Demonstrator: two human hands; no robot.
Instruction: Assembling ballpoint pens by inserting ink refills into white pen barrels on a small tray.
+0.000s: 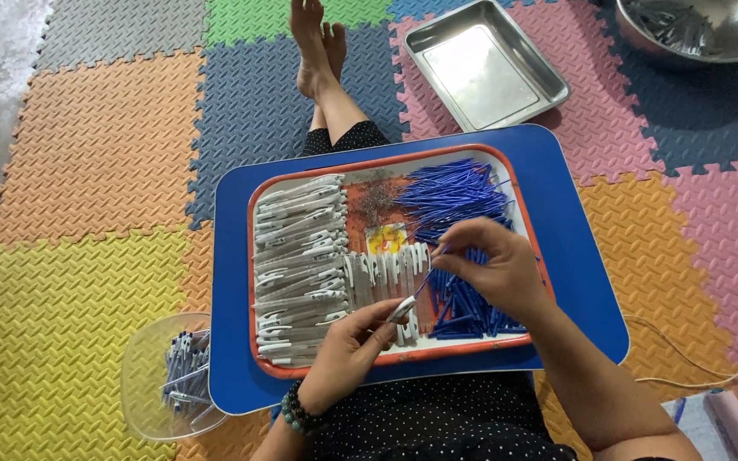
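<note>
My left hand [348, 350] holds a white pen barrel [403, 309] at its fingertips, over the near edge of an orange tray [301, 370]. My right hand [493, 265] pinches a thin blue refill [430, 271] whose tip points toward the barrel's end. The tray lies on a blue lap board [574, 256]. It holds rows of white pen barrels [301, 248] on the left, a heap of blue refills [454, 192] on the right, and a small pile of tiny metal springs [377, 198] near the back middle.
A clear plastic bowl [143, 376] with assembled pens stands at my left on the foam mat. A steel tray [484, 64] lies beyond the board, a steel bowl [702, 30] with dark parts at far right. My bare feet [313, 43] stretch ahead. A thin cord [711, 376] lies right.
</note>
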